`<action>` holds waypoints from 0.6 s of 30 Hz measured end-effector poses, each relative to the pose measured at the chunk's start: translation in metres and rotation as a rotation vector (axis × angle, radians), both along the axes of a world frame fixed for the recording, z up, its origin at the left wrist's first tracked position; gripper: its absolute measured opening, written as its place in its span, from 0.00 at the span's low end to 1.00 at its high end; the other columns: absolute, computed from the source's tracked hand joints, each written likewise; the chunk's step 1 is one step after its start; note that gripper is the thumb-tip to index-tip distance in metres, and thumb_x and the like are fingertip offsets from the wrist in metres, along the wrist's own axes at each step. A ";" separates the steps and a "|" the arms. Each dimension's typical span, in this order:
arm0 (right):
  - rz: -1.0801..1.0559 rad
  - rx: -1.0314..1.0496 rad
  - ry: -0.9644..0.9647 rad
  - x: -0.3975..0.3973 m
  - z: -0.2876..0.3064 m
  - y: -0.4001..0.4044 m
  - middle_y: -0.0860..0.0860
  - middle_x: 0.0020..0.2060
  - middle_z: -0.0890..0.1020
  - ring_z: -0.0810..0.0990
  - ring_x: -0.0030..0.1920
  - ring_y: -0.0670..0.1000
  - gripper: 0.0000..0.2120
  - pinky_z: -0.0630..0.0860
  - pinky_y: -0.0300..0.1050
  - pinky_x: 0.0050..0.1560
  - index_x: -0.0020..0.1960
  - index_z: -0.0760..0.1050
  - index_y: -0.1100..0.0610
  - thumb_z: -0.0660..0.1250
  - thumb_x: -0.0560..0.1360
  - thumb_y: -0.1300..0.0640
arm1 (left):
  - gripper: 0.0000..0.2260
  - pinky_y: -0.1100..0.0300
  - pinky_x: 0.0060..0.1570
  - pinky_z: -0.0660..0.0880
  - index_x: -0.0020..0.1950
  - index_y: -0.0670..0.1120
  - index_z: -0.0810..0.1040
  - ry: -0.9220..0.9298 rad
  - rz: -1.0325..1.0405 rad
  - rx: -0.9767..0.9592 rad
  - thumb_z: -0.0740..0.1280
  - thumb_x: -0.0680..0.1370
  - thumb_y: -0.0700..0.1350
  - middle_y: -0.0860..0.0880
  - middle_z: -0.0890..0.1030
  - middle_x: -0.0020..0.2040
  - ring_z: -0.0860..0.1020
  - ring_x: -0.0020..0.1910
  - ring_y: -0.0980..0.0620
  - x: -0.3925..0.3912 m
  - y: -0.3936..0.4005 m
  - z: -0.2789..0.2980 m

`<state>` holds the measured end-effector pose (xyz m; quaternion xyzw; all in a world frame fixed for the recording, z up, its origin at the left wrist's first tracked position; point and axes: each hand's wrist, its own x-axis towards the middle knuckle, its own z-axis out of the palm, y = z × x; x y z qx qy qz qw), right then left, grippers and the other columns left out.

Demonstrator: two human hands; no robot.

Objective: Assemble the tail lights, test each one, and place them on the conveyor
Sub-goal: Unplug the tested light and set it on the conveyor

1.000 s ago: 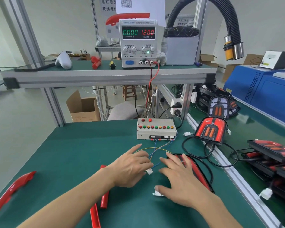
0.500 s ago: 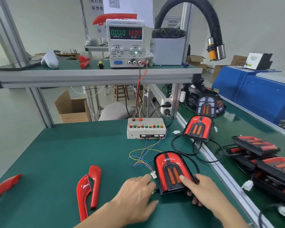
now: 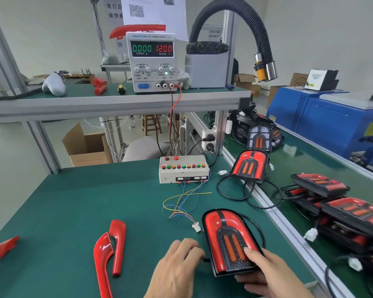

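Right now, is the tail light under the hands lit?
Unlit: the tail light shows no glow, and the power supply reads 0.000 current.

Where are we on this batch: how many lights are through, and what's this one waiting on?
Done: several tail lights already lie on the conveyor. In hand: the right hand grips one tail light on the bench, left hand beside it. Left: the tester's white connector lies loose and the supply reads 0.000 A, so testing and placing remain.

We see a green bench [image 3: 73, 201]: tail light [image 3: 228, 239] by our right hand [image 3: 267, 274], red trims [image 3: 111, 250] left of our left hand [image 3: 177, 267], button box [image 3: 183, 171] beyond both.
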<state>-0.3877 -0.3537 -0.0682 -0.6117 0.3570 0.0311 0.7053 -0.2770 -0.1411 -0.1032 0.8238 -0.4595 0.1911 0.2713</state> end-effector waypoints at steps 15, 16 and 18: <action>-0.700 -0.564 -0.375 -0.127 0.002 0.040 0.50 0.33 0.85 0.80 0.30 0.44 0.15 0.74 0.29 0.36 0.41 0.85 0.48 0.75 0.73 0.70 | 0.11 0.71 0.47 0.77 0.46 0.44 0.85 0.439 -0.155 -0.568 0.63 0.74 0.45 0.48 0.84 0.58 0.80 0.53 0.66 -0.106 -0.078 0.031; -0.777 -0.591 -0.400 -0.134 0.007 0.040 0.49 0.32 0.85 0.79 0.29 0.43 0.12 0.73 0.29 0.34 0.42 0.86 0.44 0.76 0.73 0.63 | 0.11 0.75 0.48 0.75 0.46 0.44 0.85 0.463 -0.183 -0.582 0.64 0.75 0.44 0.48 0.84 0.59 0.80 0.54 0.66 -0.115 -0.088 0.036; -0.932 -0.601 -0.447 -0.149 0.014 0.035 0.49 0.31 0.84 0.80 0.30 0.42 0.09 0.72 0.27 0.34 0.45 0.85 0.41 0.75 0.66 0.50 | 0.10 0.79 0.50 0.72 0.50 0.46 0.86 0.478 -0.266 -0.590 0.65 0.76 0.42 0.49 0.82 0.63 0.80 0.56 0.66 -0.133 -0.107 0.046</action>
